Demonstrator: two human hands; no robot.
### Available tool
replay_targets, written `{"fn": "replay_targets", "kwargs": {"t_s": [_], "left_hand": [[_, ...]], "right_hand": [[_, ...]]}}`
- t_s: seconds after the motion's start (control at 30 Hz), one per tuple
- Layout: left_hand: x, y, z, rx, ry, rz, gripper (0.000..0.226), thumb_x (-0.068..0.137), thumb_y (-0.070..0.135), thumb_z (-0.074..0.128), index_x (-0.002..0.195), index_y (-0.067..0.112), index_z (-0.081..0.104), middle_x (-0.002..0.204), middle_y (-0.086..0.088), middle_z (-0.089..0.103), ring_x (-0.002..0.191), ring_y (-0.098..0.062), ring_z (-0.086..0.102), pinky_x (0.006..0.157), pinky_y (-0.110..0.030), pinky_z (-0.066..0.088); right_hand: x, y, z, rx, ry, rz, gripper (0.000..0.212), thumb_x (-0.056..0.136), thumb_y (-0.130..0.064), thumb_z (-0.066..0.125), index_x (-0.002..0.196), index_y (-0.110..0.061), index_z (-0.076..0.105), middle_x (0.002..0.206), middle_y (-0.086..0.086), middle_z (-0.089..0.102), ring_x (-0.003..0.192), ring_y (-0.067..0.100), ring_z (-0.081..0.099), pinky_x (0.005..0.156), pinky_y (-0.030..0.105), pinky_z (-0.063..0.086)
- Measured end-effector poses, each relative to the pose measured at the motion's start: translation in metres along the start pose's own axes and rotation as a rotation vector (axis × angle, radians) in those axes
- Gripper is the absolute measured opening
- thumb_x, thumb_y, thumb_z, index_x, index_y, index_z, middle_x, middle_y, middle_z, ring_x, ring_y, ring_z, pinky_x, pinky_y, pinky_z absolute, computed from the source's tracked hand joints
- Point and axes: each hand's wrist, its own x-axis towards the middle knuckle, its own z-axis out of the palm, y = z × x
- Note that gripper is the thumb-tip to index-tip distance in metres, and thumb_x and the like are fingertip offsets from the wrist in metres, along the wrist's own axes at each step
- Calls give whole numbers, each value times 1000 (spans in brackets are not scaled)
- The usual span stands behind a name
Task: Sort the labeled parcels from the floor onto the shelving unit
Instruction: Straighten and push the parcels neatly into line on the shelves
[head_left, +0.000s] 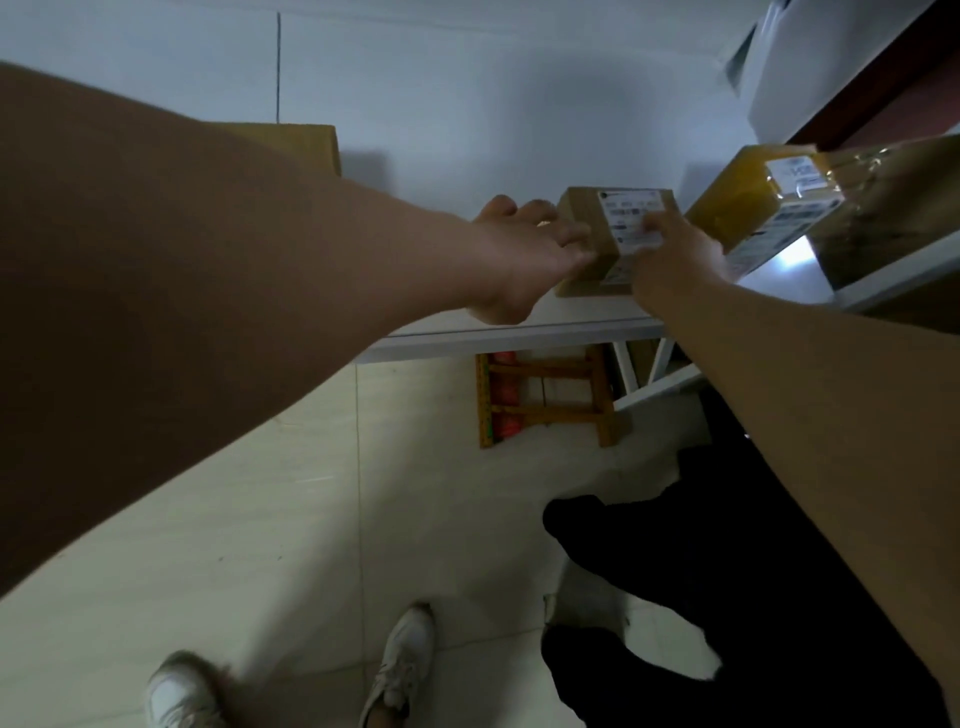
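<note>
While both hands bracket it, the small brown cardboard parcel with a white printed label (608, 228) sits on the top board of the white shelving unit (519, 338), near the front edge and about midway along what shows of it. The step in hand looks like the placing itself: the parcel is set on the shelf and is being squared up or nudged into position.

The left hand (530, 249) lies against the parcel's left side, its fingers spread and fairly straight, touching rather than wrapping. The right hand (675, 254) is at the parcel's right near corner, with fingertips (653, 221) resting on the label; the thumb is hidden and the picture is blurred, so whether this hand pinches or only presses cannot be told.

Just beside the parcel, toward the shelf's right end, lies a yellow tape-wrapped parcel with its own label (753, 202), and past that a brown plastic-wrapped package (893, 208). A plain cardboard box (306, 143) stands toward the left end, partly behind the forearm.

The next move likely calls for letting go cleanly — both hands drawing back without dragging the parcel off the front edge — then turning to the floor, where black bags (727, 571) lie by the person's white shoes (400, 665), for whatever is left to sort.
</note>
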Motion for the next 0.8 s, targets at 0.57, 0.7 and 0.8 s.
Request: {"fn": "replay_targets", "kwargs": {"t_s": [0.57, 0.7, 0.8], "left_hand": [[-85, -103, -4, -29, 111, -193, 73, 78, 3, 56, 144, 30, 41, 151, -9, 41, 141, -25, 28, 111, -44, 21], [-94, -113, -4, -15, 140, -227, 78, 80, 11, 67, 149, 31, 36, 150, -9, 43, 143, -28, 23, 111, -47, 20], [-100, -121, -2, -1, 108, -224, 72, 84, 17, 66, 148, 33, 38, 150, -6, 43, 144, -26, 21, 111, -47, 19]], "right_hand": [[-38, -98, 63, 193, -21, -118, 38, 103, -18, 48, 139, -31, 51, 121, 7, 32, 98, 25, 60, 79, 24, 52], [-44, -122, 70, 197, -46, -152, 41, 102, -17, 46, 139, -32, 52, 137, 13, 40, 105, 25, 55, 91, 27, 50], [-49, -136, 82, 193, -35, -180, 37, 103, -20, 47, 136, -34, 54, 131, 9, 37, 98, 20, 54, 88, 26, 53]]}}
